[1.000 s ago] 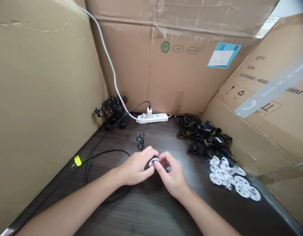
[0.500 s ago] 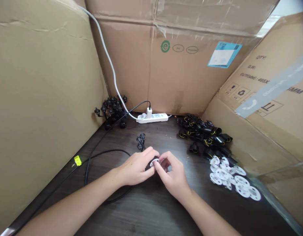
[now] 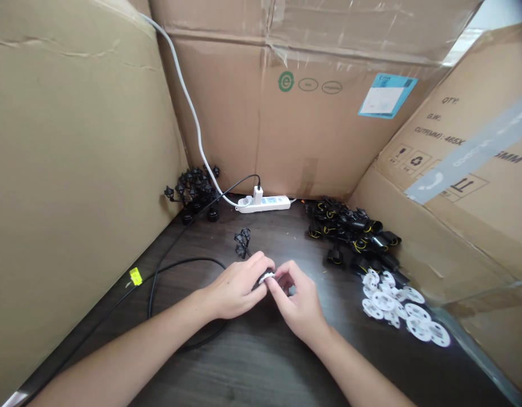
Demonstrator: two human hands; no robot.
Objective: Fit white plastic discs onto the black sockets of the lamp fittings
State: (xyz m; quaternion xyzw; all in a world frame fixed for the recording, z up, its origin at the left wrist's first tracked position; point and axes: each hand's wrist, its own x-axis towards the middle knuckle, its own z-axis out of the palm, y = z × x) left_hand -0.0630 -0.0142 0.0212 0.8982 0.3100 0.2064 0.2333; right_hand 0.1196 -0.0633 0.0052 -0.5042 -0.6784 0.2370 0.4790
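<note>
The left hand (image 3: 237,291) is curling closed around a small black fitting (image 3: 259,282), while the right hand (image 3: 301,302) is pinching a white plastic disc (image 3: 266,277) between its thumb and fingertips (image 3: 281,270). The disc is pressing against the fitting between the two hands, above the dark wood-grain surface (image 3: 252,373).

A small bunch of black fittings (image 3: 242,243) is lying just ahead of the left hand. To the right, a heap of black parts with yellow wires (image 3: 349,233) is sitting beside a scatter of white discs (image 3: 392,302). Another cluster of black fittings (image 3: 193,189) is standing in the far left corner.

A white power strip (image 3: 263,204) is lying against the back, and a black cable (image 3: 180,261) with a yellow tag (image 3: 136,276) is looping across the left side. Cardboard cartons (image 3: 311,124) are standing around the surface, and their walls are hiding whatever they hold. A blue-and-white label (image 3: 387,96) is stuck on the rear carton.
</note>
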